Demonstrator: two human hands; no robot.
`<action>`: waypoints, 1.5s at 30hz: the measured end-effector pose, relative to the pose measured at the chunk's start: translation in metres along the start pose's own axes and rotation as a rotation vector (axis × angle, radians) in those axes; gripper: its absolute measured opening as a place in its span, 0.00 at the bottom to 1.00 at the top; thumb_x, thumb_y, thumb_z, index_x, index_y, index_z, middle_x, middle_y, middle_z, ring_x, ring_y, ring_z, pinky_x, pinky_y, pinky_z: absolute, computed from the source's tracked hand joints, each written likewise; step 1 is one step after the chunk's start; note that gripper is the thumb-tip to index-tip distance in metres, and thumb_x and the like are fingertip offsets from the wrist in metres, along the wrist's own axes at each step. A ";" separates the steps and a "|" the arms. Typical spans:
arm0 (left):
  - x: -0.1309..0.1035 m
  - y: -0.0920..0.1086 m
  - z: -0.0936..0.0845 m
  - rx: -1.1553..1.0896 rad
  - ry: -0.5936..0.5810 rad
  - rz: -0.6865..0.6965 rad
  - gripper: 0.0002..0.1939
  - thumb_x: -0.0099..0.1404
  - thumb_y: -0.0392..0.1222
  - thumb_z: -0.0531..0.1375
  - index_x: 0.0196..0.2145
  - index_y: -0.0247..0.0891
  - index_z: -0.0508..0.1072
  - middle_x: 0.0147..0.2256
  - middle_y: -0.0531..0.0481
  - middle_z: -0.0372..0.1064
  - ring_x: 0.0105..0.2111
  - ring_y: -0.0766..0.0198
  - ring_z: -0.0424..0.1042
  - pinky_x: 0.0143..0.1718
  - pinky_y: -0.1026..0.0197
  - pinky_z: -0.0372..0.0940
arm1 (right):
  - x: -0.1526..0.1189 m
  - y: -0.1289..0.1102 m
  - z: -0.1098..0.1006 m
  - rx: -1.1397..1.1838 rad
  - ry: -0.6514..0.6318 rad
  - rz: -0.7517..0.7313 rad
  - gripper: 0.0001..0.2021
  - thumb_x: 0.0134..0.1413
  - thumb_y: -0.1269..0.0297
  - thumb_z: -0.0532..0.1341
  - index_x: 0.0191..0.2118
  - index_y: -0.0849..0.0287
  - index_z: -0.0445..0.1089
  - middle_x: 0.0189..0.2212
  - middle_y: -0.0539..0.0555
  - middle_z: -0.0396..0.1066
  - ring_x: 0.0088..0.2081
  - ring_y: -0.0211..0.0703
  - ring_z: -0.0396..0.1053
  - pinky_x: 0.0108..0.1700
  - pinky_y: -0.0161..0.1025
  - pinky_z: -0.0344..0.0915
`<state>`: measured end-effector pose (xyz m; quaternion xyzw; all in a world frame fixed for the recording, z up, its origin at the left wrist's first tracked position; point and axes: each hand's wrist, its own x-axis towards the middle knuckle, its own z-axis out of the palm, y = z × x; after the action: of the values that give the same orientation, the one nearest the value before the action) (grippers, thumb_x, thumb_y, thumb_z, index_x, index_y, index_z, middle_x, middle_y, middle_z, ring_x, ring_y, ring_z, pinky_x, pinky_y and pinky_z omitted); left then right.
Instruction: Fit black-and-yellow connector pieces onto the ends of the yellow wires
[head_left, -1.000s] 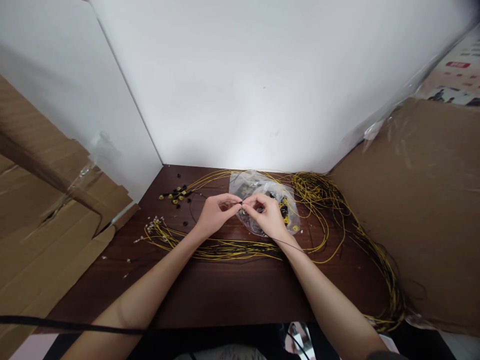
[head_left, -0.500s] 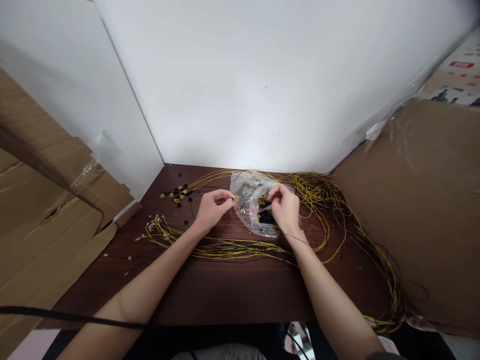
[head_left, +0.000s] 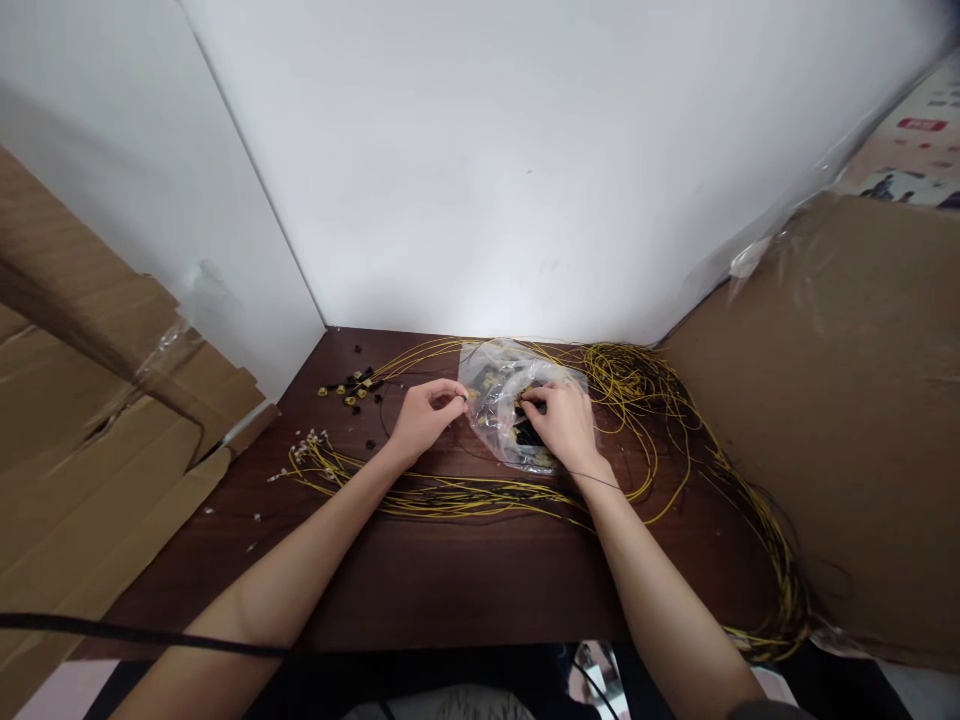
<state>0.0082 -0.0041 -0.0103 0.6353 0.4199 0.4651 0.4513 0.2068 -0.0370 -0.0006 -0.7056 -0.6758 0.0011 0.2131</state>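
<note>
My left hand (head_left: 426, 418) is closed in a pinch beside the bag, with a small black part (head_left: 466, 398) at its fingertips. A thin dark wire trails below it and across my right wrist. My right hand (head_left: 564, 415) reaches into the mouth of a clear plastic bag (head_left: 491, 420). Its thumb and fingers are pressed together among small black and yellow parts (head_left: 528, 433); what they pinch is too small to make out.
Yellow and black wires (head_left: 465, 497) lie in a bundle before the bag, white ends at left. More yellow wire (head_left: 622, 375) is heaped at right. Black and yellow connectors (head_left: 352, 386) sit at the back left. Cardboard (head_left: 810, 400) and white panels border the brown table (head_left: 465, 590).
My right hand has lowered and turned, its fingertips moving left and down into the bag's opening. My left hand keeps its pinch in nearly the same place.
</note>
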 end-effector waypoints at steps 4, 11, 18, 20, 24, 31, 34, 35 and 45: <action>0.000 -0.001 0.001 0.000 -0.012 0.008 0.04 0.50 0.37 0.58 0.26 0.34 0.71 0.23 0.51 0.71 0.25 0.66 0.69 0.25 0.66 0.61 | 0.001 0.005 0.002 0.040 -0.020 -0.040 0.09 0.51 0.64 0.59 0.35 0.54 0.76 0.33 0.56 0.71 0.37 0.47 0.64 0.40 0.42 0.56; -0.001 -0.003 0.001 -0.009 -0.030 0.010 0.05 0.52 0.38 0.58 0.27 0.34 0.72 0.24 0.50 0.72 0.25 0.65 0.70 0.27 0.65 0.63 | 0.003 0.006 0.006 0.130 -0.040 -0.057 0.07 0.49 0.68 0.58 0.31 0.58 0.74 0.32 0.55 0.71 0.37 0.45 0.66 0.41 0.41 0.58; 0.000 -0.003 0.002 -0.020 -0.044 0.010 0.05 0.52 0.38 0.58 0.27 0.34 0.71 0.24 0.50 0.71 0.25 0.65 0.70 0.27 0.65 0.62 | 0.004 0.007 0.008 0.139 -0.024 -0.069 0.06 0.48 0.70 0.58 0.30 0.59 0.73 0.31 0.55 0.71 0.37 0.44 0.66 0.42 0.40 0.59; 0.000 -0.003 0.002 -0.020 -0.045 0.016 0.05 0.52 0.38 0.58 0.27 0.34 0.71 0.24 0.50 0.71 0.25 0.65 0.70 0.28 0.65 0.63 | 0.004 0.008 0.009 0.144 -0.034 -0.080 0.07 0.49 0.69 0.58 0.32 0.59 0.73 0.32 0.55 0.71 0.37 0.44 0.66 0.41 0.40 0.59; 0.000 -0.004 0.002 -0.020 -0.047 0.022 0.05 0.53 0.39 0.58 0.28 0.34 0.71 0.24 0.50 0.71 0.25 0.65 0.70 0.29 0.64 0.63 | 0.004 0.008 0.009 0.153 -0.038 -0.112 0.08 0.50 0.65 0.59 0.35 0.57 0.75 0.31 0.55 0.70 0.35 0.44 0.65 0.39 0.39 0.59; 0.000 -0.005 0.002 -0.026 -0.051 0.015 0.06 0.53 0.39 0.59 0.28 0.34 0.72 0.25 0.50 0.72 0.26 0.64 0.71 0.30 0.64 0.64 | 0.002 0.006 0.010 0.121 -0.026 -0.110 0.06 0.51 0.66 0.59 0.30 0.58 0.74 0.31 0.55 0.68 0.36 0.45 0.65 0.39 0.40 0.58; 0.000 -0.007 0.002 -0.019 -0.051 0.026 0.05 0.53 0.38 0.59 0.29 0.34 0.72 0.25 0.50 0.72 0.25 0.65 0.70 0.29 0.64 0.64 | 0.002 0.005 0.010 0.116 0.001 -0.107 0.07 0.53 0.67 0.57 0.31 0.59 0.72 0.32 0.56 0.68 0.37 0.46 0.65 0.40 0.41 0.59; 0.000 -0.007 0.002 -0.016 -0.051 0.028 0.06 0.53 0.39 0.58 0.29 0.34 0.72 0.25 0.49 0.72 0.25 0.65 0.70 0.28 0.65 0.63 | 0.002 0.004 0.010 0.120 0.021 -0.100 0.07 0.53 0.67 0.56 0.32 0.59 0.72 0.33 0.57 0.68 0.37 0.46 0.65 0.40 0.41 0.59; -0.001 -0.005 0.002 -0.051 -0.064 0.017 0.05 0.54 0.39 0.59 0.29 0.34 0.72 0.26 0.50 0.72 0.27 0.64 0.72 0.32 0.63 0.65 | 0.003 -0.003 0.004 0.438 0.144 -0.014 0.07 0.54 0.66 0.55 0.33 0.59 0.70 0.32 0.55 0.74 0.33 0.46 0.69 0.37 0.40 0.61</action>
<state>0.0093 -0.0039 -0.0159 0.6417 0.3876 0.4591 0.4766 0.2033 -0.0328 -0.0023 -0.6361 -0.6474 0.0959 0.4087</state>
